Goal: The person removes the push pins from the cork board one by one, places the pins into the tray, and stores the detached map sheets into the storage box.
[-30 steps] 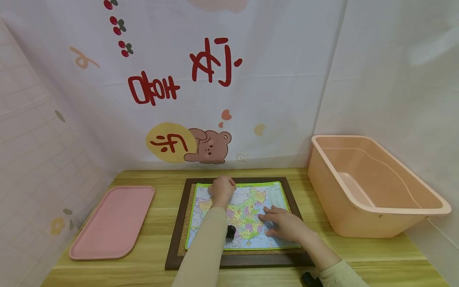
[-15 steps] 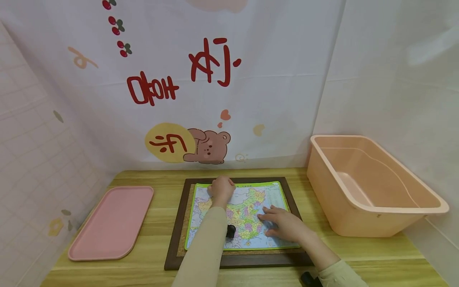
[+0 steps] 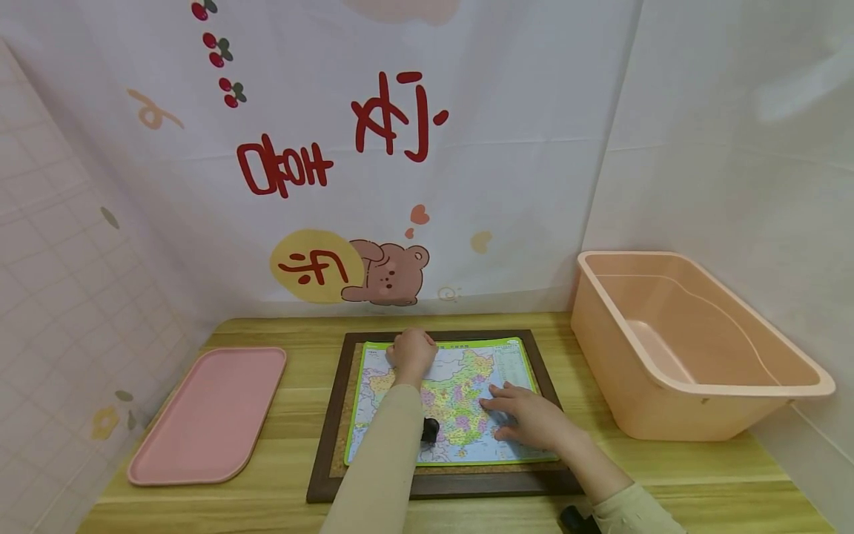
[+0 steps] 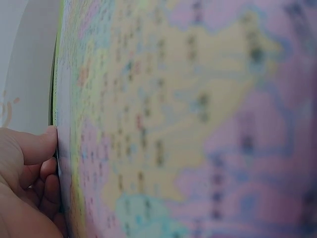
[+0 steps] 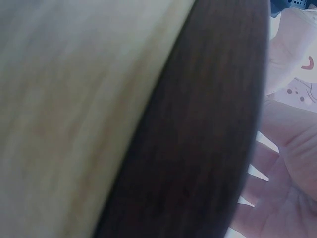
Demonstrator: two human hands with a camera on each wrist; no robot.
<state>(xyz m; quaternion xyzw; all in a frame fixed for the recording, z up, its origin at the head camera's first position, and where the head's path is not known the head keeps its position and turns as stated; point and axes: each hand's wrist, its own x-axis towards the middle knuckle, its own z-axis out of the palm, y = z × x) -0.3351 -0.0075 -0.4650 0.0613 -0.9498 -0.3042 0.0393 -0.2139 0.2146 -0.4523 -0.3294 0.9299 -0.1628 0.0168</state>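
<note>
A colourful map sheet (image 3: 457,415) with a green border lies on a cork board with a dark brown frame (image 3: 494,486). My left hand (image 3: 414,354) rests on the map's upper part, left of its middle. Its fingers are curled against the map surface in the left wrist view, where the thumb (image 4: 37,148) meets the sheet; nothing shows within the curl. My right hand (image 3: 530,417) lies with spread fingers on the map's right side. The left forearm hides the map's lower left area. In the right wrist view, the frame covers part of the fingers (image 5: 262,188).
A pink tray (image 3: 213,415) lies on the wooden table (image 3: 293,415) to the left. At the right stands a deep peach-coloured tub (image 3: 640,386). Behind the table hangs a white printed cloth (image 3: 520,185). Black wrist straps (image 3: 430,430) show on the arms.
</note>
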